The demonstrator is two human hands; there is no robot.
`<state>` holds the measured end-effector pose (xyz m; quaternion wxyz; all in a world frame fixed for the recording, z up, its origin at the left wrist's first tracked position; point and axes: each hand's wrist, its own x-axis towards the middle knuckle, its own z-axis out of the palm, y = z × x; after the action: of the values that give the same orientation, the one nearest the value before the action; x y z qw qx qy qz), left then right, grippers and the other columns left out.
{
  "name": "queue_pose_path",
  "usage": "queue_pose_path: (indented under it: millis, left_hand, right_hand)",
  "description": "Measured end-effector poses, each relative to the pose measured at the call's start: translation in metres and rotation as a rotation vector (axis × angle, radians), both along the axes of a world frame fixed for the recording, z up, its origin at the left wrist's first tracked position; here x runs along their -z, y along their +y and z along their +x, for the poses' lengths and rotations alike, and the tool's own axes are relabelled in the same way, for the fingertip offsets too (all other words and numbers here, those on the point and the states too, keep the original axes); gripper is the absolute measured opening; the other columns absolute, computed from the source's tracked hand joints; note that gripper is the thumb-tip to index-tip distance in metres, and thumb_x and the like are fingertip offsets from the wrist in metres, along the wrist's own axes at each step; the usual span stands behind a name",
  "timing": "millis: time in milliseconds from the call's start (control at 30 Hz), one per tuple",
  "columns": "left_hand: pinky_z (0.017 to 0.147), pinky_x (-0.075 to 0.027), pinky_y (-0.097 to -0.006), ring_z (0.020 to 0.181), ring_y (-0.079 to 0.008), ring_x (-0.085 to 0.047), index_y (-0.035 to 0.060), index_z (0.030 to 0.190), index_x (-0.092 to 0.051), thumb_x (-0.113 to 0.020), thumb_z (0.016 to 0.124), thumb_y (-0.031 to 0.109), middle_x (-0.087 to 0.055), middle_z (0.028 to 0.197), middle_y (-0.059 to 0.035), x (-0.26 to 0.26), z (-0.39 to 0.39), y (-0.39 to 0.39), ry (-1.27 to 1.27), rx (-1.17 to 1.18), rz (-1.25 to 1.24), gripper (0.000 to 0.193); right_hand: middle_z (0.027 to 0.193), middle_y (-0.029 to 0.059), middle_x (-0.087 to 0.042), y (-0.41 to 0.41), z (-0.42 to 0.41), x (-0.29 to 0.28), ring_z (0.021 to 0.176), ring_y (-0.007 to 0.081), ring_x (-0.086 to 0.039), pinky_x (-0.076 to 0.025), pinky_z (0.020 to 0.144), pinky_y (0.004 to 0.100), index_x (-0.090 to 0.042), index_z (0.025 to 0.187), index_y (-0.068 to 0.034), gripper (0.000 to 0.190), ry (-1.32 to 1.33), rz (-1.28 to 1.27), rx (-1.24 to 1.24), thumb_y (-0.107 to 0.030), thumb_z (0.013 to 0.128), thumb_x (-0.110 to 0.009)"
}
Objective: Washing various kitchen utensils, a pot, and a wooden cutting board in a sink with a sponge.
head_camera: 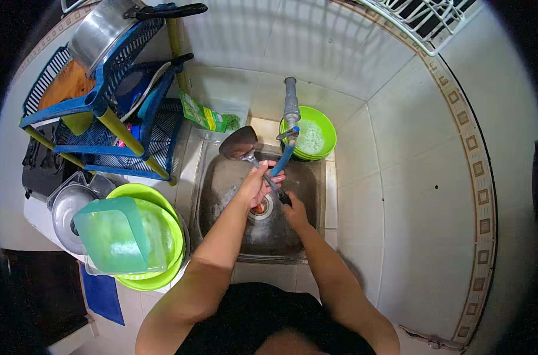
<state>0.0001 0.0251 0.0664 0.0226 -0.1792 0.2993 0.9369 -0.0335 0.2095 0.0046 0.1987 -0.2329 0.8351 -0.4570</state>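
Observation:
A ladle (238, 143) with a dark bowl and a metal shaft lies slantwise over the metal sink (215, 182). My right hand (296, 213) grips its black handle. Further up, my left hand (256, 184) holds the shaft across the palm, thumb on top and fingers partly spread. The blue hose (284, 159) on the grey tap (291, 100) ends right at my left fingers. Whether water runs from it I cannot tell. Below the hands, the drain (261, 210) holds something orange-red.
Green bowls (326, 137) with suds stand behind the tap. A green packet (202, 113) sits in a clear container at the back left. On the left are a blue dish rack (96, 151) with a metal pot (102, 33), and stacked green basins (162, 275) under a teal container (113, 235).

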Motion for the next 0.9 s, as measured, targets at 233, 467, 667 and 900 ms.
queue_pose_path:
  millis: [233, 467, 667, 900]
  left_hand:
    - [0.071, -0.043, -0.031, 0.071, -0.0162, -0.05, 0.0061, 0.107, -0.046, -0.039, 0.096, 0.038, -0.05, 0.076, -0.0037, -0.028, -0.002, 0.003, 0.196, -0.399, 0.048, 0.034]
    - [0.066, -0.035, -0.0275, 0.062, -0.0135, -0.035, 0.0102, 0.07, -0.04, -0.04, 0.096, 0.041, -0.034, 0.063, -0.0002, -0.029, 0.002, -0.012, 0.263, -0.545, 0.063, 0.04]
    - [0.063, -0.034, -0.0272, 0.052, -0.0132, -0.028, 0.0126, 0.055, -0.029, -0.042, 0.094, 0.039, -0.026, 0.052, 0.0007, -0.028, -0.001, -0.012, 0.255, -0.521, -0.02, 0.049]
    - [0.059, -0.034, -0.0273, 0.044, -0.0137, -0.024, 0.0138, 0.05, -0.024, -0.042, 0.093, 0.032, -0.024, 0.046, 0.0, -0.021, 0.003, -0.019, 0.214, -0.436, -0.069, 0.051]
  right_hand:
    - [0.08, 0.0222, -0.061, -0.067, -0.031, 0.014, 0.073, 0.0393, -0.059, -0.044, 0.063, 0.044, -0.061, 0.097, -0.002, 0.031, 0.339, 0.033, 0.174, -0.028, 0.082, -0.054]
    - [0.07, 0.0204, -0.06, -0.12, -0.016, -0.033, 0.067, 0.0397, -0.059, -0.045, 0.058, 0.0438, -0.062, 0.075, -0.002, 0.035, 0.477, -0.178, 0.346, -0.032, 0.09, -0.05]
    - [0.079, 0.0226, -0.061, -0.092, -0.044, 0.017, 0.072, 0.0405, -0.059, -0.045, 0.067, 0.0479, -0.061, 0.086, 0.0, 0.032, 0.008, 0.029, 0.43, -0.026, 0.089, -0.042]
    - [0.082, 0.0207, -0.06, -0.1, -0.021, -0.029, 0.074, 0.0423, -0.056, -0.043, 0.07, 0.05, -0.062, 0.083, -0.004, 0.034, 0.899, -0.1, 0.191, -0.031, 0.091, -0.044]
